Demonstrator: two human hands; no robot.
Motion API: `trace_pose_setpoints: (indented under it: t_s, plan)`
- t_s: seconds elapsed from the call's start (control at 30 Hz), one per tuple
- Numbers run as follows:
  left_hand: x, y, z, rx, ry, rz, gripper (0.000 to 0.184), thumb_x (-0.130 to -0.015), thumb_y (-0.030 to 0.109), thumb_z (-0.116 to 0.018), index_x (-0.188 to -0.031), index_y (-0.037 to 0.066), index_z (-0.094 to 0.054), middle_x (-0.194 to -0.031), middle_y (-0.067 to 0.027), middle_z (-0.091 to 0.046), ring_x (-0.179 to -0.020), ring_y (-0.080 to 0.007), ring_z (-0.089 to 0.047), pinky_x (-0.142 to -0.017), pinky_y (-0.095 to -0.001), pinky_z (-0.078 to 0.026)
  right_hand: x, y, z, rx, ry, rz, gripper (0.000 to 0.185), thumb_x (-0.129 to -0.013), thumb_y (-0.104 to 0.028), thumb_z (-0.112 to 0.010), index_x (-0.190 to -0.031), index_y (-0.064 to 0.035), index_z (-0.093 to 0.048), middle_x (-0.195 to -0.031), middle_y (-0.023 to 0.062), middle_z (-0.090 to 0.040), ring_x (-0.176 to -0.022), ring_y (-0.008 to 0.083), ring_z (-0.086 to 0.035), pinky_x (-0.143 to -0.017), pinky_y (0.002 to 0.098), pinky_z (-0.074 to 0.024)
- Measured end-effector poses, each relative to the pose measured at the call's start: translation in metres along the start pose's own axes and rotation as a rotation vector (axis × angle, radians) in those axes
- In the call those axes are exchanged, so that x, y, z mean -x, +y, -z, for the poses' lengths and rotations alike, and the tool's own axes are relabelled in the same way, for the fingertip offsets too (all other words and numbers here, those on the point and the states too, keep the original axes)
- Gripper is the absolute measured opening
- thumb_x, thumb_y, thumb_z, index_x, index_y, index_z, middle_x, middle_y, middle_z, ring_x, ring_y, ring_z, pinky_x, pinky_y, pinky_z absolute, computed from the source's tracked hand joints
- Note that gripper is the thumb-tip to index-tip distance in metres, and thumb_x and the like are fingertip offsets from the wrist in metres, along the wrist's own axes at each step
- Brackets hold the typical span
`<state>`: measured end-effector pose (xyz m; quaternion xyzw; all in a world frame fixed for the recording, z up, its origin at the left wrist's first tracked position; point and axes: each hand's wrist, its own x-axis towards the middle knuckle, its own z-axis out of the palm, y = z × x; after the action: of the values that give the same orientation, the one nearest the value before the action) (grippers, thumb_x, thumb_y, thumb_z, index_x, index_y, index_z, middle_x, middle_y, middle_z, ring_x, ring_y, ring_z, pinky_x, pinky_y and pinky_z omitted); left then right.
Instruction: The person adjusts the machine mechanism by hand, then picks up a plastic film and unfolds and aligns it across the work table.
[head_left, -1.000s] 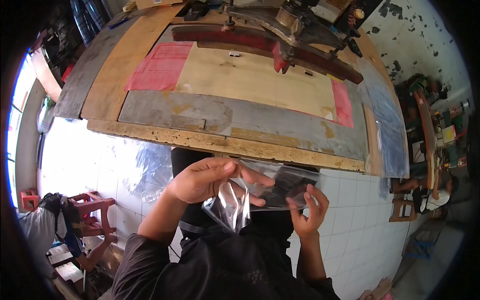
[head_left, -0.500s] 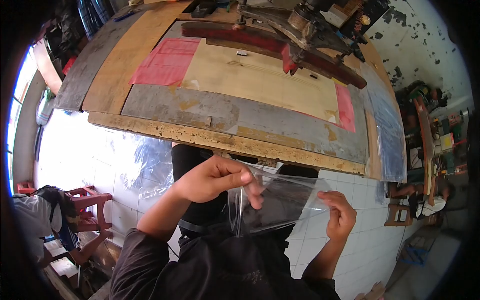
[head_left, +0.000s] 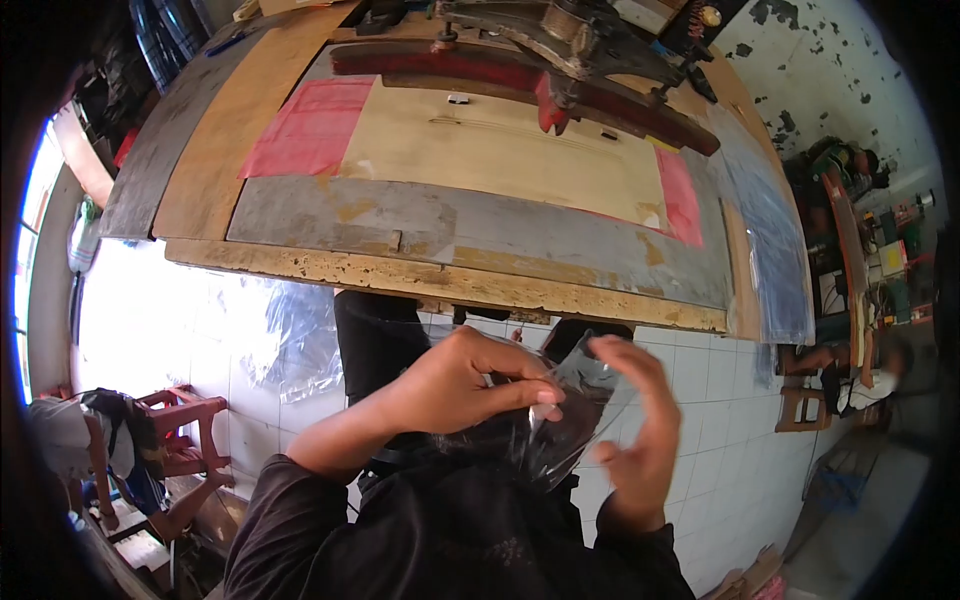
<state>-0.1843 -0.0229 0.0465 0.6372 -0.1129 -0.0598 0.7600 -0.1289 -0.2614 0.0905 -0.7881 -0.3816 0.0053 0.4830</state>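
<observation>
A clear plastic sheet (head_left: 578,400) hangs in front of my lap, creased and folded over on itself. My left hand (head_left: 490,385) pinches it between thumb and fingertips. To the right is my right hand (head_left: 640,425), thumb and fingers apart in a loose curve. Its fingertips are close to the sheet's upper right edge; whether they touch it I cannot tell. Part of the plastic lies behind my left hand and merges with my dark clothing.
A worktable (head_left: 430,265) stands ahead, bearing a cream panel (head_left: 500,150) with pink ends under a red-edged metal press (head_left: 530,85). Clear plastic sheets (head_left: 775,265) hang over its right side. More plastic (head_left: 295,330) lies on the floor at left. People sit at both sides.
My left hand has moved right, carrying the pinched plastic. My right hand has opened from its pinch and come inward and up. The sheet, stretched out before, is now bunched.
</observation>
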Motion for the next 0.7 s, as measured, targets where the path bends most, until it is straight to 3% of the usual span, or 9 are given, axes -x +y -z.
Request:
trace_pose_setpoints:
  t_s: [0.13, 0.2, 0.23, 0.37, 0.53, 0.6, 0.7]
  plan:
    - [-0.004, 0.003, -0.006, -0.162, 0.015, -0.026, 0.012, -0.098, 0.015, -0.078, -0.101, 0.004, -0.082, -0.089, -0.0064, -0.081, -0.082, -0.0145, -0.077, -0.078, -0.0293, -0.059, -0.011, -0.016, -0.019, 0.128, -0.105, -0.006, 0.059, -0.088, -0.025, -0.086, -0.135, -0.0008, -0.062, -0.125, 0.0191, -0.07, -0.119, 0.0368, -0.066, -0.107, 0.0459, -0.0503]
    - [-0.002, 0.005, 0.001, -0.199, 0.065, -0.059, 0.013, -0.097, 0.016, -0.079, -0.102, 0.005, -0.083, -0.091, -0.0067, -0.082, -0.084, -0.0143, -0.078, -0.08, -0.029, -0.06, -0.009, -0.007, -0.023, 0.099, -0.102, -0.086, 0.06, -0.078, -0.009, -0.091, -0.132, -0.0016, -0.064, -0.126, 0.0173, -0.072, -0.118, 0.0318, -0.07, -0.102, 0.0409, -0.0543]
    - [-0.001, 0.013, 0.004, -0.224, 0.057, -0.04, 0.013, -0.093, 0.01, -0.082, -0.101, 0.0, -0.083, -0.094, -0.0102, -0.083, -0.089, -0.0167, -0.079, -0.084, -0.0299, -0.06, -0.011, -0.004, -0.024, 0.071, -0.067, -0.066, 0.051, -0.08, -0.004, -0.087, -0.127, -0.0019, -0.068, -0.116, 0.0154, -0.076, -0.107, 0.0306, -0.075, -0.092, 0.0377, -0.0585]
    - [-0.001, 0.006, 0.008, -0.279, 0.03, -0.095, 0.017, -0.095, 0.007, -0.08, -0.11, 0.001, -0.082, -0.1, -0.0122, -0.082, -0.092, -0.0204, -0.08, -0.085, -0.0314, -0.061, -0.012, -0.006, -0.016, 0.034, -0.194, -0.144, 0.033, -0.089, -0.005, -0.082, -0.119, -0.0007, -0.069, -0.112, 0.0153, -0.078, -0.1, 0.0331, -0.078, -0.084, 0.0375, -0.0615]
    - [-0.005, 0.004, 0.005, -0.332, 0.085, -0.113, 0.016, -0.097, 0.007, -0.075, -0.112, 0.001, -0.079, -0.099, -0.0135, -0.081, -0.09, -0.0241, -0.079, -0.082, -0.0329, -0.06, -0.017, -0.003, -0.014, -0.047, -0.161, -0.235, 0.034, -0.088, -0.006, -0.084, -0.12, -0.0028, -0.072, -0.111, 0.015, -0.078, -0.1, 0.0314, -0.078, -0.085, 0.0373, -0.0616]
    - [-0.007, 0.004, 0.003, -0.37, 0.095, -0.137, 0.016, -0.099, 0.009, -0.073, -0.112, 0.001, -0.078, -0.096, -0.0134, -0.08, -0.087, -0.0268, -0.079, -0.078, -0.0344, -0.059, -0.022, -0.004, -0.014, 0.053, -0.053, -0.034, 0.039, -0.085, -0.006, -0.086, -0.122, -0.0035, -0.072, -0.112, 0.014, -0.077, -0.1, 0.0302, -0.078, -0.085, 0.0368, -0.062]
    - [-0.008, 0.011, 0.001, -0.384, 0.043, -0.051, 0.013, -0.097, 0.002, -0.071, -0.108, -0.002, -0.076, -0.093, -0.012, -0.08, -0.086, -0.0225, -0.079, -0.078, -0.032, -0.06, -0.02, 0.003, -0.014, 0.047, -0.051, -0.031, 0.04, -0.084, -0.003, -0.086, -0.121, -0.0035, -0.073, -0.114, 0.0136, -0.077, -0.101, 0.0289, -0.077, -0.085, 0.0364, -0.0624]
